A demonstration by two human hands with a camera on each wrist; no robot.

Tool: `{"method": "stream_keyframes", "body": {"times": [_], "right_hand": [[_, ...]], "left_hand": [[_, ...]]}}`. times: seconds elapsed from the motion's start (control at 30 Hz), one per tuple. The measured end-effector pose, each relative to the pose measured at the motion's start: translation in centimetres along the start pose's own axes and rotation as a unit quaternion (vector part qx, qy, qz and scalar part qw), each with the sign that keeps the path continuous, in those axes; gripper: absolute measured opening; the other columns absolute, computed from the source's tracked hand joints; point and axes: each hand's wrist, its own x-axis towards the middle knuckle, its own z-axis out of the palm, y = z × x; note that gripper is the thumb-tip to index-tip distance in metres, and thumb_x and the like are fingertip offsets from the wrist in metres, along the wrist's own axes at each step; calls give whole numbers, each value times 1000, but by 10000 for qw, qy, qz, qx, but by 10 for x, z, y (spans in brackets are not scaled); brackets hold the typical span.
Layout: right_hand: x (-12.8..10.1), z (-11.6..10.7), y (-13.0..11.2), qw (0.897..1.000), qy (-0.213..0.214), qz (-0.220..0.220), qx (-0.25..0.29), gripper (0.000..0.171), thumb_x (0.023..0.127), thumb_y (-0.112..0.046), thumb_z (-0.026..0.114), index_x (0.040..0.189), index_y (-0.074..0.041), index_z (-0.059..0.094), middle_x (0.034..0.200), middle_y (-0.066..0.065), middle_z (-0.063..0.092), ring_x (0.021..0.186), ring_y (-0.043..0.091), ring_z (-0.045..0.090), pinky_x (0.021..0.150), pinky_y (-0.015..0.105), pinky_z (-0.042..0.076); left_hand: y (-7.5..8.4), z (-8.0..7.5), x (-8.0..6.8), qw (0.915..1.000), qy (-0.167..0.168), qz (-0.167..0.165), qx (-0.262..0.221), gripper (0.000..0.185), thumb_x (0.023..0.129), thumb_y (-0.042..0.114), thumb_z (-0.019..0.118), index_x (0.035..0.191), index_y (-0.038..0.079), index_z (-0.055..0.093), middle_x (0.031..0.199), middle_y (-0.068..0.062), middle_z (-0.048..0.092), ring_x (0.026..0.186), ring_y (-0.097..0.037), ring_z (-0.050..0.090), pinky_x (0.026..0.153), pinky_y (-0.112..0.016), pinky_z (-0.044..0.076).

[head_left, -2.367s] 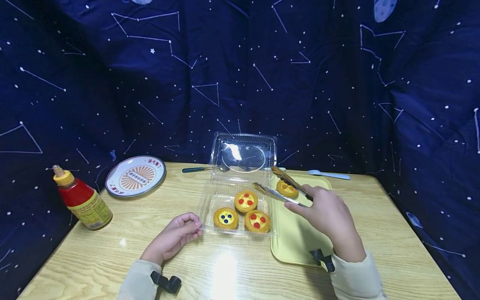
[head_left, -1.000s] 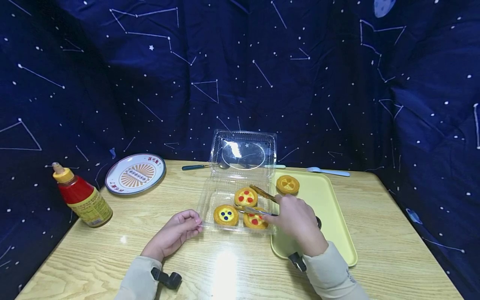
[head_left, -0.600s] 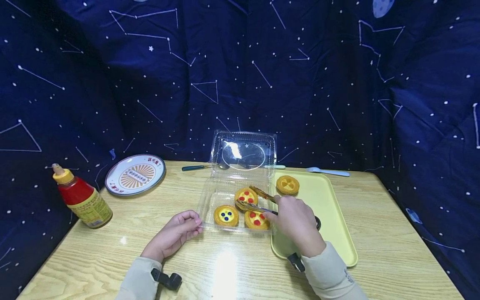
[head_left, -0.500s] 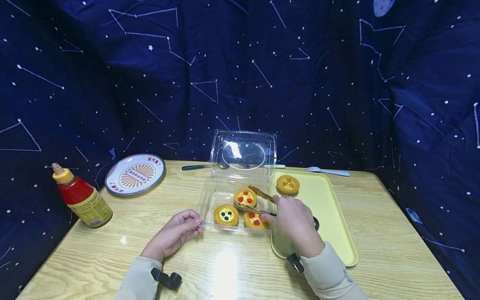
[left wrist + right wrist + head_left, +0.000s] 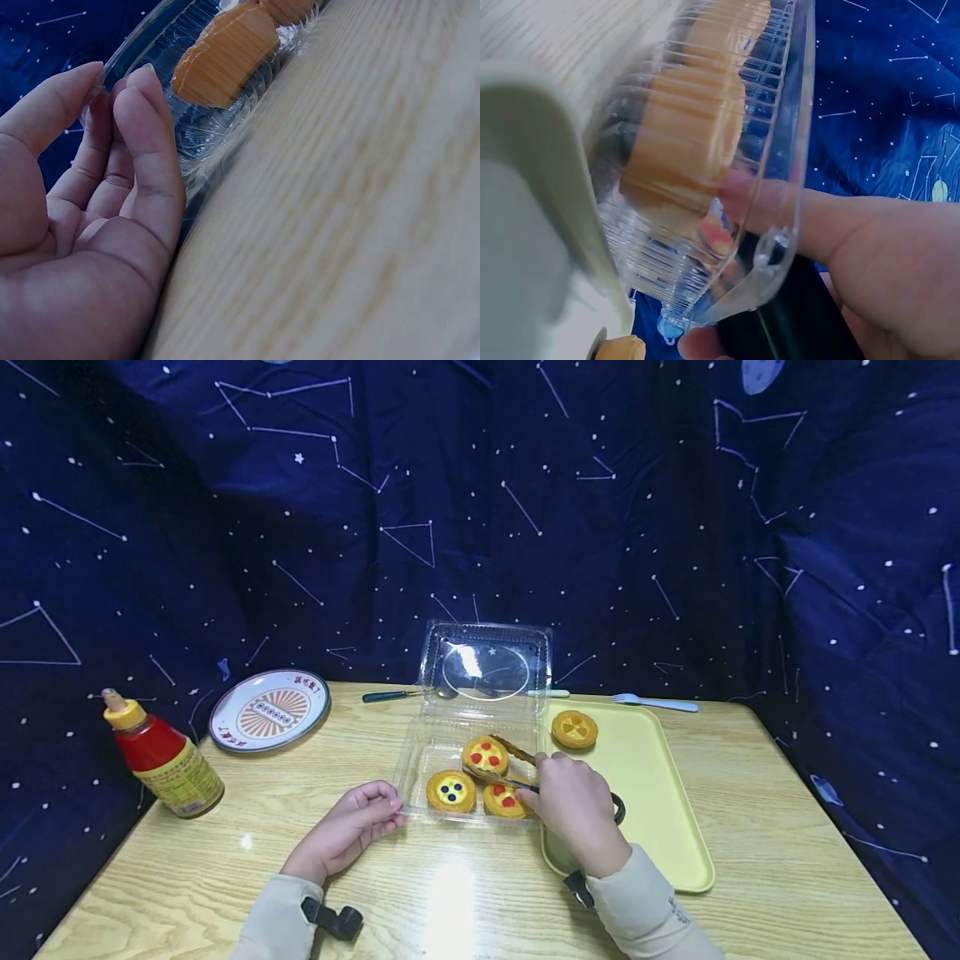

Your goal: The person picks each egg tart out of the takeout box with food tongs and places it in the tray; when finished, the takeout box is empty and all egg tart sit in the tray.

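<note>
In the head view my left hand (image 5: 348, 827) pinches the left front rim of an open clear plastic clamshell box (image 5: 411, 767); the left wrist view shows thumb and fingertips at that edge. My right hand (image 5: 573, 810) grips tongs (image 5: 512, 748) with black handles, reaching in over the box's right side. The tong tips straddle the rear egg tart with red dots (image 5: 480, 748). In front of it sit another red-dotted tart (image 5: 500, 802), partly covered by the tongs and thumb, and a tart with blue dots (image 5: 451, 792). The right wrist view shows tarts (image 5: 686, 142) through the box wall.
A yellow tray (image 5: 660, 810) lies right of the box, with a plain-topped tart (image 5: 574, 729) at its back left. A blue fork (image 5: 656, 702) and a green-handled spoon (image 5: 390, 697) lie along the back. Left stand a plate (image 5: 251, 739) and a squeeze bottle (image 5: 176, 768).
My right hand has brought the tongs left from above the tray into the box, round the rear tart, which has shifted slightly left. The left hand stays on the rim.
</note>
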Motion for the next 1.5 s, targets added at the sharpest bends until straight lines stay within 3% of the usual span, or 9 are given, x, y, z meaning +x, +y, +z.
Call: {"method": "stream_keyframes", "body": {"times": [0.3,0.63,1.1,1.5], "right_hand": [[-1,1,1,10000,64,-54,-37,44,78,-48,82,92,-9,65,68,2,51,55,24,54,40,37,38],[0,-2,9,9998,-6,-87,151,44,81,-50,78,102,-12,70,77,5,62,63,32,62,43,41,42],[-8,-5,10,9976,593,-240,261,51,80,-50,79,116,-14,69,87,7,69,63,28,62,43,39,44],[-25,-4,31,9864,1292,-922,423,56,81,-48,78,124,-14,68,104,7,72,84,32,69,58,48,54]], "left_hand": [[0,-1,0,9999,-109,100,-24,7,101,5,54,99,9,59,97,-5,63,91,-13,64,82,-23,54],[1,0,1,10000,52,-83,5,6,100,6,55,99,9,59,96,-5,63,91,-14,64,82,-23,54],[2,1,-2,9999,62,-18,84,5,101,6,55,100,9,59,97,-4,63,91,-14,63,83,-24,54],[1,1,1,9999,111,-30,60,4,100,8,56,98,10,59,95,-4,63,89,-13,63,82,-24,54]]}}
